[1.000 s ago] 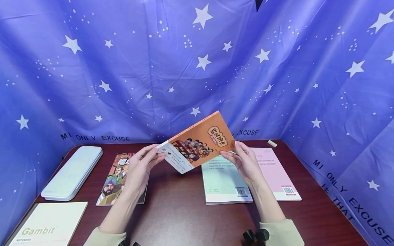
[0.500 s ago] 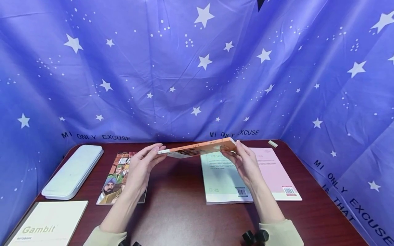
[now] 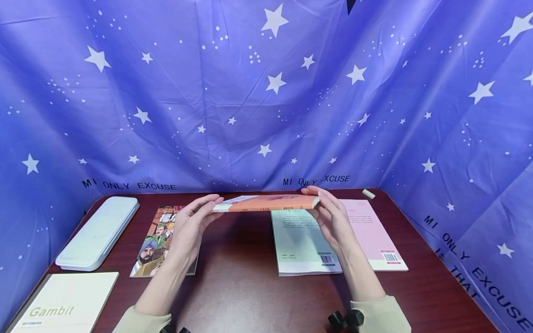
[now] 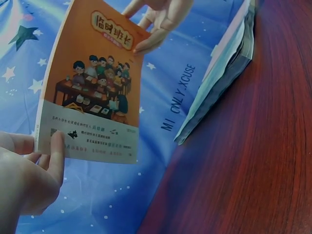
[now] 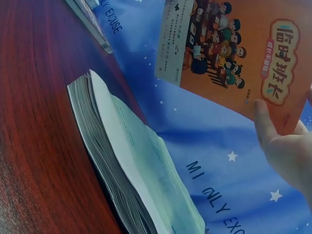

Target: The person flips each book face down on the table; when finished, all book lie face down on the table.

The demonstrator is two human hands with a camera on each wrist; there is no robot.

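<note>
An orange paperback book (image 3: 266, 202) is held up above the table, almost edge-on in the head view with its spine toward me. My left hand (image 3: 188, 229) pinches its white lower end. At the opposite, orange end, my right hand (image 3: 336, 223) grips the edge. The front cover, with children round a table and Chinese lettering, shows in the left wrist view (image 4: 92, 87) and faces away from my head. In the right wrist view, a fingertip of the right hand (image 5: 287, 153) lies on the cover near its corner.
On the dark wooden table (image 3: 237, 286) lie a green book (image 3: 306, 245), a pink book (image 3: 379, 236), a comic-style book (image 3: 151, 245), a white case (image 3: 97, 233) and a Gambit notebook (image 3: 68, 300). A small whitish block (image 3: 368, 194) sits at the back right. A starry curtain (image 3: 233, 92) surrounds the table.
The book has tipped from showing its front cover to lying nearly edge-on, its spine swinging down toward me. The right hand's fingers have shifted on its end; the left hand stays put.
</note>
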